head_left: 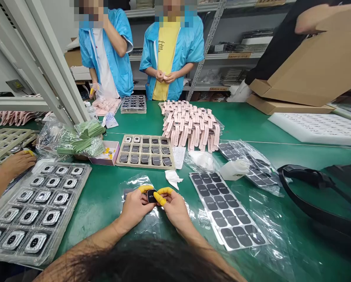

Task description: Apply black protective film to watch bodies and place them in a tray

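Between my two hands is a small dark square watch face [151, 196] with light lettering on it. My left hand [135, 207] grips its left side, a yellow finger cover on one finger. From the right, my right hand [173, 203] holds the same piece, with yellow covers on its thumb and forefinger. Under the hands lies clear plastic film [146, 225]. Right of them is a sheet of dark square stickers [228, 211]. Beyond the hands stands a beige tray [146, 166] of square pieces, most of them dark.
Trays of watch bodies [43, 196] lie left, near another person's hand [18, 162]. Pink straps [189, 125] are piled behind. A white bottle [234, 169] and a black headband [295, 203] are at right. Two people in blue jackets stand across the table [128, 125].
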A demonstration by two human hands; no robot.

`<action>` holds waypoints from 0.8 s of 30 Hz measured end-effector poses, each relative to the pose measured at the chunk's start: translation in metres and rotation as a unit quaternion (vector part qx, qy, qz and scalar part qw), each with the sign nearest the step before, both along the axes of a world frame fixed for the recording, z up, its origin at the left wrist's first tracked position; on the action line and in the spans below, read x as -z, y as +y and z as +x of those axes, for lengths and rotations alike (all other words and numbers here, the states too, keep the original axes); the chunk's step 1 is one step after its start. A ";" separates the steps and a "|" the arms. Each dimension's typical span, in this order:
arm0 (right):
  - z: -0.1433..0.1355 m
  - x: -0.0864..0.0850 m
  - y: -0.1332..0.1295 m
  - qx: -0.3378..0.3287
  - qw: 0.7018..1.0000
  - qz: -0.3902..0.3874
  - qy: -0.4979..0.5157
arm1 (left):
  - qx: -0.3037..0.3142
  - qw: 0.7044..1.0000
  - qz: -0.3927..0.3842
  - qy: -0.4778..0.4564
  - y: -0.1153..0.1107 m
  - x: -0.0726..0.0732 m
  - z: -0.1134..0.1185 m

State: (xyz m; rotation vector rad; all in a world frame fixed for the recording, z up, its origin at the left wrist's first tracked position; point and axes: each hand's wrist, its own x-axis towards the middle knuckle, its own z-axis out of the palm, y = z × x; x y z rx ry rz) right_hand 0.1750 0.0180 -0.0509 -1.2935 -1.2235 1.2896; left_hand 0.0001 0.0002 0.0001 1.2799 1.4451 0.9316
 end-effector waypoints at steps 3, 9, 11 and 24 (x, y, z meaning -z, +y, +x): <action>-0.003 -0.010 -0.003 0.021 0.999 -0.026 0.031 | -0.002 1.000 -0.001 0.006 0.001 -0.001 0.000; 0.001 -0.033 -0.002 0.032 0.991 -0.086 0.096 | 0.016 1.000 -0.015 -0.005 0.003 0.000 0.000; 0.001 -0.037 -0.001 0.036 0.988 -0.104 0.105 | 0.019 1.000 -0.018 -0.005 0.003 0.002 0.000; -0.004 -0.042 -0.003 0.035 0.990 -0.112 0.076 | 0.035 0.999 -0.018 -0.011 0.005 0.009 0.000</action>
